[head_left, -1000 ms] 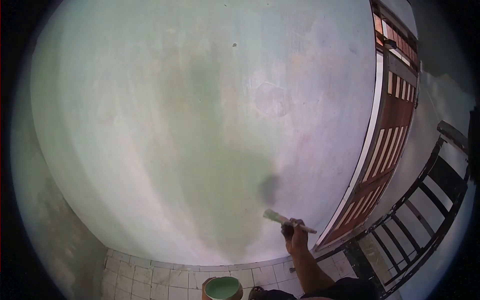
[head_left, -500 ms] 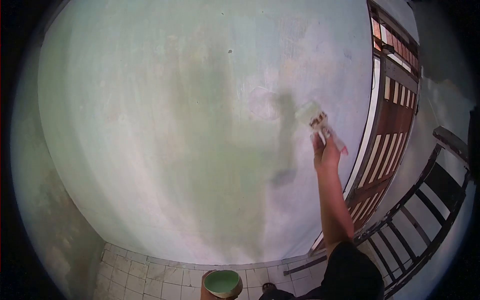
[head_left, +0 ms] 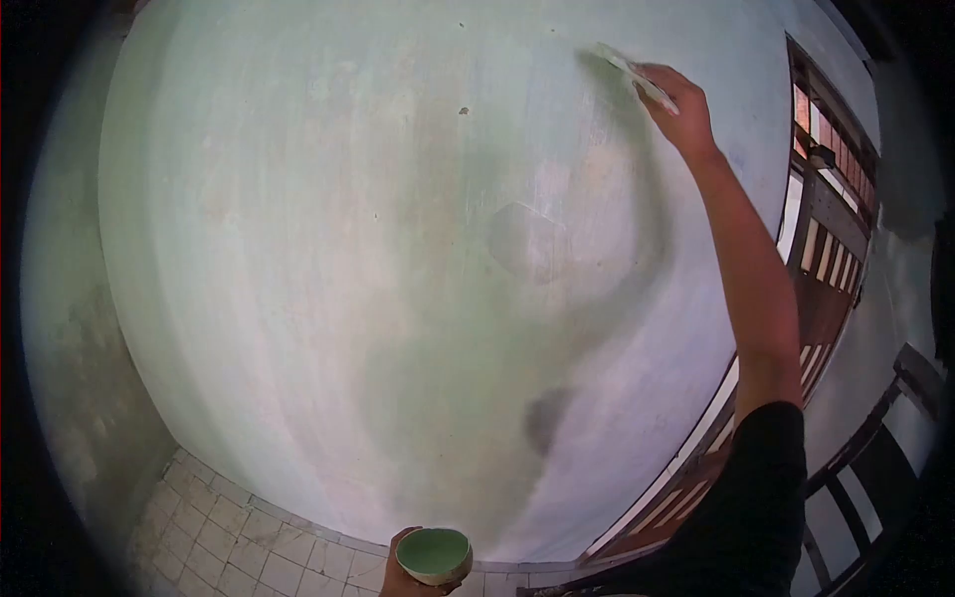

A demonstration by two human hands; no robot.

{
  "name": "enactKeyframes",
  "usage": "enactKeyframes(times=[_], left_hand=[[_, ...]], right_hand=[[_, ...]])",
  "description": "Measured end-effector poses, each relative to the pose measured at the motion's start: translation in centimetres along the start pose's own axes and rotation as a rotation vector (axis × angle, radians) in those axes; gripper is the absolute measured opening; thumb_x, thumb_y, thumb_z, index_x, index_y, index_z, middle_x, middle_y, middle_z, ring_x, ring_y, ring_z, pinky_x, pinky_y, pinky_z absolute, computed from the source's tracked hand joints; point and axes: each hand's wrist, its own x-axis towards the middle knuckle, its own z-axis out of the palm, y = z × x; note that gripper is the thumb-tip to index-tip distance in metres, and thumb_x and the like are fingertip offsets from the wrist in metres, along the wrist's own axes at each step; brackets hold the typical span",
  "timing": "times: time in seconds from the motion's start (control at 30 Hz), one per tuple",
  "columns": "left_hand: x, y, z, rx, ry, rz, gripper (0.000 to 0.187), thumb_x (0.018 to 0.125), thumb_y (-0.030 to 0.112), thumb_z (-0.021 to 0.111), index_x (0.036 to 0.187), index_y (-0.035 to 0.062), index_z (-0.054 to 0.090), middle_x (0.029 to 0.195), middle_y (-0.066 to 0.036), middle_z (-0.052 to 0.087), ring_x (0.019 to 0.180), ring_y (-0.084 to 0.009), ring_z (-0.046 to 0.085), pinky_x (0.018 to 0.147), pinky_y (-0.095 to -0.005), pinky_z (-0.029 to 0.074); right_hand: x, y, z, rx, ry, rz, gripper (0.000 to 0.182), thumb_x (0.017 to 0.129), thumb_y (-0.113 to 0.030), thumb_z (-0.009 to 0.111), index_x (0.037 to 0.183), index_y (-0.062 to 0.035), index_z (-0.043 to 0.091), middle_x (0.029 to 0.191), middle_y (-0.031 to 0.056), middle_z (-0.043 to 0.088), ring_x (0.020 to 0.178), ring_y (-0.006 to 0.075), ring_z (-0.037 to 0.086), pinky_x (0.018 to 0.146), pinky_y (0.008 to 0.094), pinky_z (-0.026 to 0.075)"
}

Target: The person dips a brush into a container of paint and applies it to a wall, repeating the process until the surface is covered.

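Observation:
My right hand [head_left: 686, 107] is raised high at the right, its fingers closed round the handle of a paintbrush [head_left: 619, 62]. The brush tilts up and to the left, seen nearly edge-on, with its pale green tip against or very close to the pale green wall [head_left: 298, 229]. Low in the view, my left hand [head_left: 396, 579] holds a small round bowl [head_left: 435, 555] of green paint from its left side and below. The bowl is level, its rim facing up. Part of that hand is hidden behind the bowl.
The wall has worn whitish patches and a small dark hole [head_left: 464, 110]. A brown slatted wooden door [head_left: 831, 234] stands at the right. Before it is a dark chair or rack with slats [head_left: 880, 468]. Pale floor tiles [head_left: 224, 517] run along the wall's foot.
My right hand has moved up with the paintbrush, from mid-wall to near the top. The view has shifted, and the bowl in my left hand sits slightly further left.

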Motion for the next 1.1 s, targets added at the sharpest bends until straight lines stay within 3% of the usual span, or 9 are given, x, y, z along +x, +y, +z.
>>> enactKeyframes(times=[0.2, 0.33, 0.5, 0.6, 0.63, 0.7, 0.9, 0.97, 1.1], left_hand=[[3.4, -1.5, 2.2, 0.049, 0.048, 0.008, 0.105, 0.046, 0.038, 0.088, 0.126, 0.0029, 0.028, 0.115, -0.017, 0.052, 0.107, -0.0278, 0.052, 0.089, -0.0435, 0.044], [4.7, -4.1, 1.9, 0.034, 0.057, 0.064, 0.105, 0.047, 0.037, 0.088, 0.126, 0.0030, 0.028, 0.116, -0.017, 0.051, 0.108, -0.0281, 0.051, 0.089, -0.0428, 0.044], [5.2, -4.2, 1.4, 0.018, 0.054, 0.064, 0.104, 0.048, 0.035, 0.088, 0.127, 0.0034, 0.028, 0.116, -0.017, 0.051, 0.108, -0.0280, 0.051, 0.089, -0.0425, 0.044], [5.4, -3.2, 1.2, 0.049, 0.045, 0.007, 0.105, 0.047, 0.035, 0.088, 0.127, 0.0034, 0.028, 0.117, -0.017, 0.050, 0.108, -0.0275, 0.051, 0.089, -0.0424, 0.044], [5.5, -3.2, 1.1, 0.043, 0.049, 0.002, 0.105, 0.047, 0.035, 0.088, 0.127, 0.0034, 0.028, 0.117, -0.017, 0.050, 0.108, -0.0275, 0.051, 0.089, -0.0424, 0.044], [5.7, -3.4, 0.8, 0.106, 0.048, 0.006, 0.105, 0.047, 0.035, 0.088, 0.126, 0.0033, 0.028, 0.117, -0.016, 0.050, 0.108, -0.0272, 0.051, 0.089, -0.0422, 0.043], [5.4, -4.5, 0.9, 0.083, 0.087, 0.001, 0.104, 0.048, 0.032, 0.088, 0.127, 0.0026, 0.027, 0.117, -0.016, 0.049, 0.109, -0.0270, 0.050, 0.090, -0.0417, 0.043], [5.1, -4.7, 1.0, 0.054, 0.094, -0.007, 0.103, 0.048, 0.030, 0.088, 0.127, 0.0025, 0.027, 0.118, -0.016, 0.049, 0.109, -0.0268, 0.050, 0.090, -0.0418, 0.043], [4.7, -4.4, 0.6, 0.027, 0.090, -0.009, 0.099, 0.047, 0.024, 0.089, 0.124, 0.0019, 0.031, 0.117, -0.016, 0.050, 0.109, -0.0263, 0.050, 0.090, -0.0415, 0.043]], right_hand=[[3.5, 2.0, 2.4, -0.290, -0.237, -0.138, 0.040, 0.071, -0.004, 0.065, 0.110, -0.0107, 0.060, 0.110, 0.0057, 0.060, 0.101, 0.0252, 0.055, 0.089, 0.0330, 0.044], [0.8, 3.4, 3.4, -0.323, -0.244, -0.207, 0.041, 0.070, -0.004, 0.065, 0.111, -0.0112, 0.059, 0.110, 0.0064, 0.060, 0.101, 0.0255, 0.055, 0.089, 0.0330, 0.044], [-6.0, -1.6, 0.7, -0.184, -0.456, -0.252, 0.040, 0.069, -0.004, 0.068, 0.108, -0.0095, 0.061, 0.107, 0.0102, 0.061, 0.099, 0.0264, 0.057, 0.087, 0.0342, 0.046], [-6.0, -2.9, -0.8, 0.160, -0.627, -0.032, 0.026, 0.074, -0.005, 0.064, 0.100, -0.0052, 0.063, 0.097, 0.0119, 0.064, 0.085, 0.0253, 0.062, 0.080, 0.0315, 0.048], [-4.9, -3.0, -0.9, 0.164, -0.633, -0.034, 0.026, 0.074, -0.005, 0.064, 0.100, -0.0052, 0.063, 0.097, 0.0119, 0.064, 0.085, 0.0253, 0.062, 0.080, 0.0315, 0.048], [-2.7, -2.3, -0.6, 0.138, -0.829, 0.252, 0.024, 0.074, -0.008, 0.063, 0.097, -0.0014, 0.062, 0.094, 0.0132, 0.064, 0.082, 0.0222, 0.062, 0.077, 0.0308, 0.048], [7.1, 4.6, 2.9, 0.041, -0.771, 0.282, 0.028, 0.079, -0.015, 0.062, 0.102, -0.0002, 0.059, 0.095, 0.0108, 0.064, 0.082, 0.0187, 0.060, 0.076, 0.0313, 0.048], [10.1, 3.1, 2.3, -0.326, -0.553, 0.408, 0.021, 0.075, -0.020, 0.064, 0.094, -0.0099, 0.068, 0.088, 0.0167, 0.065, 0.080, 0.0195, 0.062, 0.074, 0.0301, 0.049], [10.5, 0.4, 1.1, -0.364, -0.316, 0.304, 0.017, 0.077, -0.015, 0.063, 0.091, -0.0058, 0.067, 0.085, 0.0159, 0.065, 0.075, 0.0210, 0.062, 0.071, 0.0308, 0.049]])
